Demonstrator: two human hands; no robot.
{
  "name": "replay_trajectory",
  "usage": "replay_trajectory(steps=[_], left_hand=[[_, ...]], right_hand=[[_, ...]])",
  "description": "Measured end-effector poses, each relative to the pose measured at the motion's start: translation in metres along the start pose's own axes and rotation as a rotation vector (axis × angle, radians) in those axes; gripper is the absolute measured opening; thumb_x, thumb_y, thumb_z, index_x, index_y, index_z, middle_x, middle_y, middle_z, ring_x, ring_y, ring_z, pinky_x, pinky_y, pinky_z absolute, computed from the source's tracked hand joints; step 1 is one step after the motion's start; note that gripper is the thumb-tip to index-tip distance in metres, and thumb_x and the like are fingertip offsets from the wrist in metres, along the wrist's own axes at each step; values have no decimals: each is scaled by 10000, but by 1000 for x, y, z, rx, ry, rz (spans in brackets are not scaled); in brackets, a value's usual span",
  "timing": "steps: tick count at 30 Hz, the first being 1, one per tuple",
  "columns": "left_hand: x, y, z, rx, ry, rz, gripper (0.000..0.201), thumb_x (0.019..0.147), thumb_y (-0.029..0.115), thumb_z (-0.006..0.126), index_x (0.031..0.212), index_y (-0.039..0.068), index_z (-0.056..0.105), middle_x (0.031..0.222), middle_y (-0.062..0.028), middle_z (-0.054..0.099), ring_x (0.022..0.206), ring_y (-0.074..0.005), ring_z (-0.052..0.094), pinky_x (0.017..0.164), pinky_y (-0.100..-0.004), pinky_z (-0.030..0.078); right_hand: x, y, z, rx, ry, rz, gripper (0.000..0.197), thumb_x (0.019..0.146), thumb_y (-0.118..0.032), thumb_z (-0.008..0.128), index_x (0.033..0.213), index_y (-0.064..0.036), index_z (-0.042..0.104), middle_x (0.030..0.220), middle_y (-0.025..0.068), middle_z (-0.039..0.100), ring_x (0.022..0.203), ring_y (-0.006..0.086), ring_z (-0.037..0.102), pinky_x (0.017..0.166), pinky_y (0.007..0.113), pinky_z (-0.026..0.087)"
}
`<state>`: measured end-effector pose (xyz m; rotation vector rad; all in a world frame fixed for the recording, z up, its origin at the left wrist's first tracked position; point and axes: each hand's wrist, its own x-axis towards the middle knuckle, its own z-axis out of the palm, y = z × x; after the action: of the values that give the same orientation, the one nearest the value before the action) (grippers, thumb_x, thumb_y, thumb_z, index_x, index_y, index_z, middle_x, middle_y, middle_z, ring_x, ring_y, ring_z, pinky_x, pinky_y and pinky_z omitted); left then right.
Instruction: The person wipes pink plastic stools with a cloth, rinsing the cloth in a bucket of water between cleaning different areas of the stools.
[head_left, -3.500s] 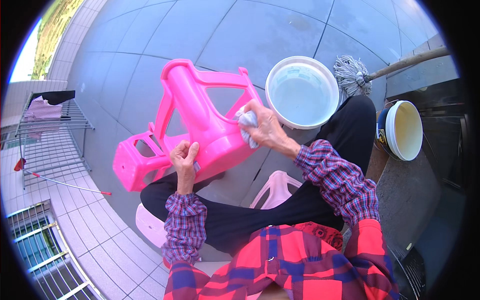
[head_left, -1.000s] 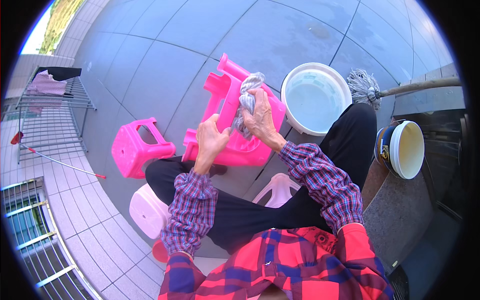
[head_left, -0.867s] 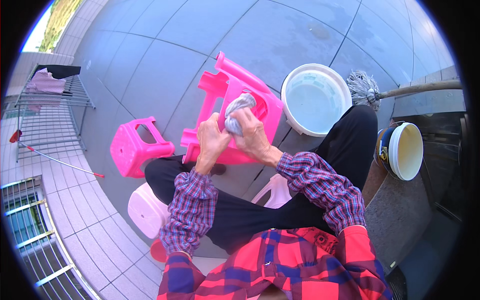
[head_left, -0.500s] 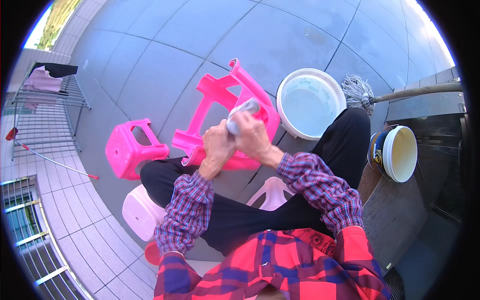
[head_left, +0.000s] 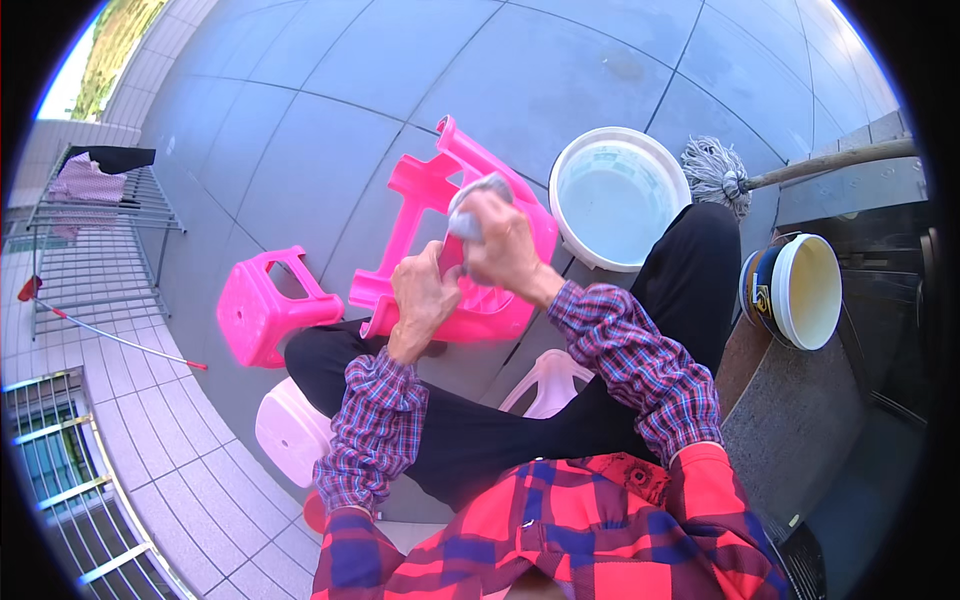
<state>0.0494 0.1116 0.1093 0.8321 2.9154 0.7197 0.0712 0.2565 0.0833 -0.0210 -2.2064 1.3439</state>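
Observation:
A hot-pink plastic stool (head_left: 404, 225) lies tipped over in front of my crossed legs, its legs and hollow underside showing. My left hand (head_left: 422, 295) is closed on a part of it. With my right hand (head_left: 503, 245) I hold a bunched grey-white cloth (head_left: 463, 222) against the stool, just up and right of my left hand. Where the fingers and cloth meet the plastic is partly hidden and slightly blurred.
A smaller pink stool (head_left: 255, 310) and a pale pink stool (head_left: 292, 435) are at left. At right stand a white tub of water (head_left: 620, 205), a mop (head_left: 715, 172) and a bucket (head_left: 808, 292). A metal rack (head_left: 100, 260) is far left.
My right hand has moved slightly up and left with the cloth. My left hand has shifted a little left and down. The view has tilted slightly.

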Motion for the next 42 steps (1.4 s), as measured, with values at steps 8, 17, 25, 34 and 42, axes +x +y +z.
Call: replay_trajectory(steps=[8, 17, 25, 34, 42], left_hand=[[5, -5, -6, 19, 8, -49, 248, 640, 102, 694, 836, 2, 581, 682, -203, 588, 655, -374, 596, 574, -403, 442], [0, 5, -23, 9, 106, 123, 294, 648, 210, 754, 792, 27, 574, 616, -151, 578, 554, -318, 582, 490, -372, 418], [-9, 14, -14, 117, 127, 236, 312, 616, 230, 772, 674, 58, 518, 520, -109, 491, 478, -287, 529, 448, -376, 377], [-4, 10, -23, 102, 209, 169, 349, 611, 302, 793, 665, 50, 559, 533, -109, 523, 490, -269, 544, 481, -354, 391], [-1, -12, -44, 78, 294, -48, 327, 620, 289, 782, 658, 47, 565, 510, -112, 503, 465, -284, 508, 457, -361, 362]], right_hand=[[-29, -16, 10, 23, -105, -72, 282, 627, 4, 605, 894, -22, 518, 866, 191, 551, 812, 399, 568, 651, 433, 477], [42, 30, -46, -223, 231, 100, 230, 682, -34, 584, 905, -64, 539, 879, 146, 552, 763, 340, 591, 611, 418, 481], [46, -4, -49, -364, 5, -39, 208, 679, 6, 555, 876, -58, 528, 864, 128, 533, 728, 318, 600, 560, 431, 466], [32, 3, -63, -379, -273, 30, 298, 641, 19, 585, 921, -45, 505, 875, 137, 538, 723, 336, 610, 565, 445, 475], [-12, 29, -80, -448, -433, 100, 308, 654, -7, 593, 949, -54, 521, 883, 157, 548, 725, 353, 606, 615, 439, 482]])
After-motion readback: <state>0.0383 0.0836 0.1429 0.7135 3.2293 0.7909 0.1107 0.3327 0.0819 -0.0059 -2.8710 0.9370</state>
